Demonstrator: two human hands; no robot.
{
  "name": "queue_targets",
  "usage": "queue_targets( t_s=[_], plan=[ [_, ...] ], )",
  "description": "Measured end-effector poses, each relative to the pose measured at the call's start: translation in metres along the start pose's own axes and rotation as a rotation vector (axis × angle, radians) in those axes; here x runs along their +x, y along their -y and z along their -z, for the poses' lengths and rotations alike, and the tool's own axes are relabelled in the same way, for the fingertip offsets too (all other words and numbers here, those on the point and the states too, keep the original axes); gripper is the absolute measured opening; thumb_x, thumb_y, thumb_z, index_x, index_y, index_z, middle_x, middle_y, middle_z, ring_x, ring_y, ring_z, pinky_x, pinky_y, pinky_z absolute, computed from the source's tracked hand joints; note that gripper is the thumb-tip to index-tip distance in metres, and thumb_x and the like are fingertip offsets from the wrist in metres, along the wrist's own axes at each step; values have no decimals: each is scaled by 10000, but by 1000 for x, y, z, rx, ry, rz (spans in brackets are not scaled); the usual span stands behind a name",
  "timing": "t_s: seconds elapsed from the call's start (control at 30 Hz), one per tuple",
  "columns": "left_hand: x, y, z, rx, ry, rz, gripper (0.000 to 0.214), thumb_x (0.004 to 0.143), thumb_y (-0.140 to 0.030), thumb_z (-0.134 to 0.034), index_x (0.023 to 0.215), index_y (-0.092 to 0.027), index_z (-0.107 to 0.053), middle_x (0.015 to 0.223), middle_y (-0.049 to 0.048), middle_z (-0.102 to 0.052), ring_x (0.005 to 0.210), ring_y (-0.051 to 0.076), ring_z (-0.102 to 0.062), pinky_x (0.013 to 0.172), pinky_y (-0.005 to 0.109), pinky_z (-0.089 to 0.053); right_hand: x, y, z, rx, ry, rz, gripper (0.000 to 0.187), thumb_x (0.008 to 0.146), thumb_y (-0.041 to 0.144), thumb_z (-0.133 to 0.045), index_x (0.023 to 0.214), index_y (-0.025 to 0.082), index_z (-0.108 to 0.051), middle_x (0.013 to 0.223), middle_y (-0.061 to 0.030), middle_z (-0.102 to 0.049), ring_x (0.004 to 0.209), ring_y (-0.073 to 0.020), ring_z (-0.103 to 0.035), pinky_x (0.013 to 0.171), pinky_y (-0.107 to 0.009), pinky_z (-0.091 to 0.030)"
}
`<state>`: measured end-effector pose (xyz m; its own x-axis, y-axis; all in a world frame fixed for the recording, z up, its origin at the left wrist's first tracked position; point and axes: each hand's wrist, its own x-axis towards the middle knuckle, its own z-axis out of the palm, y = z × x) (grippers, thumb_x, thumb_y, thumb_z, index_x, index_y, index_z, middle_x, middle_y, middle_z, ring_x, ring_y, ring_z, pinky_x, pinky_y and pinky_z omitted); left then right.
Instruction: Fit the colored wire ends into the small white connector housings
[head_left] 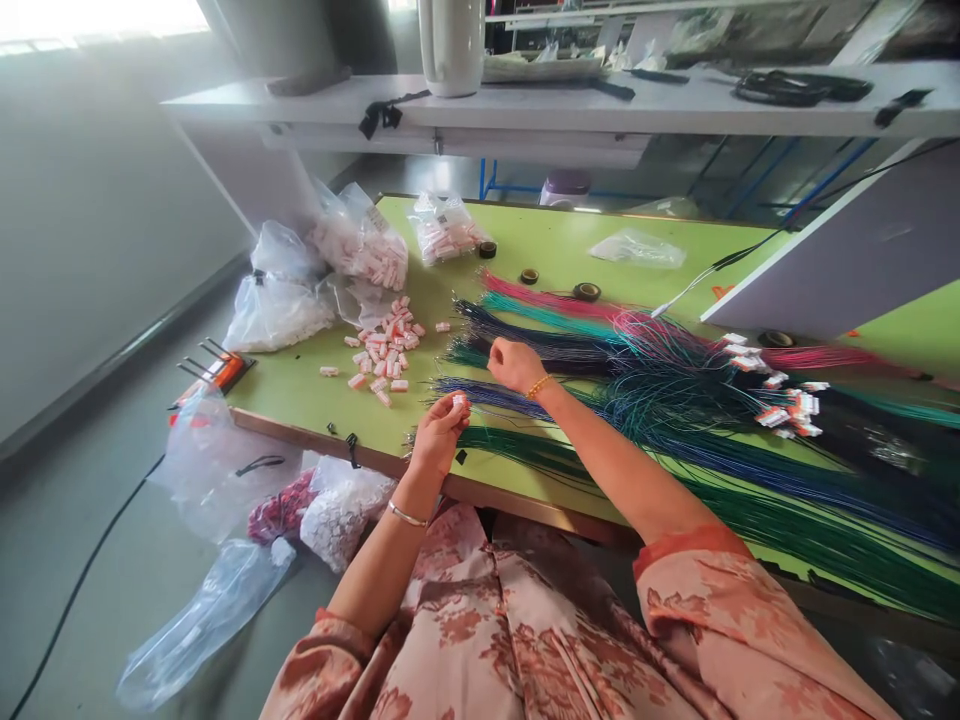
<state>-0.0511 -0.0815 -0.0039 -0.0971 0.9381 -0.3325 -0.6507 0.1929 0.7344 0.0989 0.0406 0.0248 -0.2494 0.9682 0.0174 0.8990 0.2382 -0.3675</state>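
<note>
My left hand [439, 435] is closed near the table's front edge, pinching a small white-and-pink connector housing [460, 401] between thumb and fingertips. Further right and a bit higher, my right hand [516, 366] is curled with its fingertips pressed together above the dark wires [570, 350]; what they pinch is too small to tell. Loose pink-and-white connector housings [386, 345] lie in a pile left of my hands. Below my right forearm run blue wires [487, 390] and green wires [525, 446]. Several wires end in white-and-orange connectors [787, 405] at the right.
Clear bags of housings [360, 245] stand at the back left, beside a white bag [277, 310]. Tape rolls [586, 291] lie behind the pink wires [525, 290]. An orange tool with metal prongs [225, 375] sits at the left corner. A shelf [525, 115] spans above the table.
</note>
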Motion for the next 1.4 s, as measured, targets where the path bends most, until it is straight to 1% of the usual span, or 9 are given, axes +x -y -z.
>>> queue_targets(
  t_s=[0.2, 0.33, 0.47, 0.57, 0.7, 0.83, 1.0, 1.2, 1.4],
  plan=[
    [-1, 1, 0, 2, 13, -16, 370, 591, -218, -852, 914, -130, -695, 782, 13, -672, 644, 58, -569, 620, 195, -438, 29, 13, -5, 123, 104, 139, 161, 805, 185, -561, 876, 138, -698, 878, -71, -731, 751, -134, -615, 667, -212, -397],
    [-1, 2, 2, 2, 5, -20, 390, 579, -244, -863, 912, -128, -699, 782, 12, -673, 645, 57, -568, 634, 196, -440, 41, 5, 3, 15, 102, 28, 154, 753, 171, -584, 824, 136, -717, 858, -100, -729, 757, -153, -622, 660, -226, -397],
    [-1, 2, 1, 7, 17, -9, 379, 598, -241, -854, 922, -125, -697, 791, 18, -674, 656, 62, -573, 646, 201, -442, 41, -1, 20, 14, 22, -21, 140, 746, 217, -593, 800, 152, -703, 825, -88, -719, 705, -150, -595, 627, -238, -378],
    [-2, 2, 0, 8, 27, -13, 358, 621, -231, -841, 929, -124, -693, 796, 19, -668, 669, 67, -577, 664, 209, -444, 37, 9, 30, 106, -56, 53, 129, 759, 208, -569, 785, 146, -679, 776, -70, -701, 656, -136, -552, 615, -239, -368],
    [-2, 2, 0, -2, 22, -25, 358, 619, -227, -840, 931, -132, -693, 799, 11, -660, 669, 67, -568, 677, 215, -442, 32, 33, 33, 368, -62, 237, 113, 759, 190, -545, 764, 136, -644, 709, -33, -660, 620, -111, -516, 610, -219, -381],
    [-2, 2, -2, -15, 11, -30, 338, 622, -217, -838, 919, -142, -695, 802, 7, -646, 658, 61, -544, 672, 217, -431, 16, 49, 34, 617, -62, 352, 116, 758, 235, -542, 744, 143, -611, 668, -5, -617, 593, -95, -486, 595, -210, -389],
    [-6, -1, -7, -81, 43, -48, 313, 636, -183, -820, 920, -151, -691, 836, 13, -632, 679, 63, -532, 667, 217, -428, -23, 41, 31, 762, -19, 368, 153, 752, 290, -563, 727, 144, -603, 632, 7, -583, 579, -93, -466, 564, -213, -374],
    [-12, -3, -10, -128, 143, 18, 333, 662, -168, -782, 981, -185, -687, 862, 7, -624, 726, 75, -552, 694, 214, -454, -68, 17, 14, 745, 25, 312, 212, 782, 337, -548, 690, 149, -582, 593, 24, -548, 536, -77, -406, 521, -210, -319],
    [-13, -3, -12, -138, 147, 48, 341, 682, -145, -747, 1013, -192, -677, 841, -2, -629, 739, 77, -577, 712, 199, -464, -88, 13, 10, 615, -27, 314, 175, 782, 286, -528, 675, 160, -585, 567, 28, -546, 507, -77, -390, 517, -214, -288]
  ],
)
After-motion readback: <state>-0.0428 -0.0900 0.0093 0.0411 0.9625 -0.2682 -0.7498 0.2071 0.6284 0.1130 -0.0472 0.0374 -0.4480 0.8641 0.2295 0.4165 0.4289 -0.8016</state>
